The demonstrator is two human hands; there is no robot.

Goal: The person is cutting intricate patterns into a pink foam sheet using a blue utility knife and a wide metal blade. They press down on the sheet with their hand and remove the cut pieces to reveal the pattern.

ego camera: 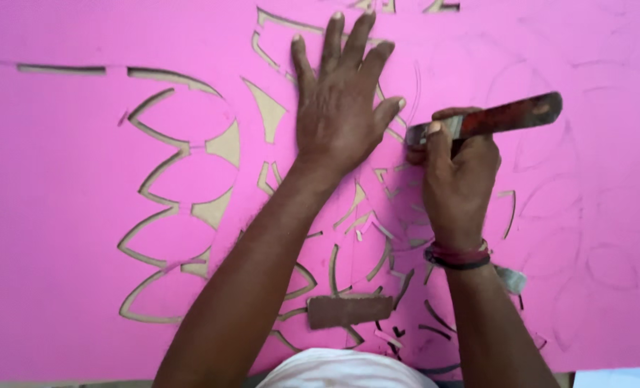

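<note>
A brown rectangular block (pixel 349 310) lies among loose pink offcuts (pixel 386 338)

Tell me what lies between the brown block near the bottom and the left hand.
In the head view, between the block and the left hand lies pink sheet with curved cut-out slits and loose pink scraps; the left forearm crosses beside it.

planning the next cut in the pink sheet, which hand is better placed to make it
Right hand: it likely suits best, gripping the red-handled cutting tool against the pink sheet. The left hand lies flat, fingers spread, pressing the sheet.
</note>
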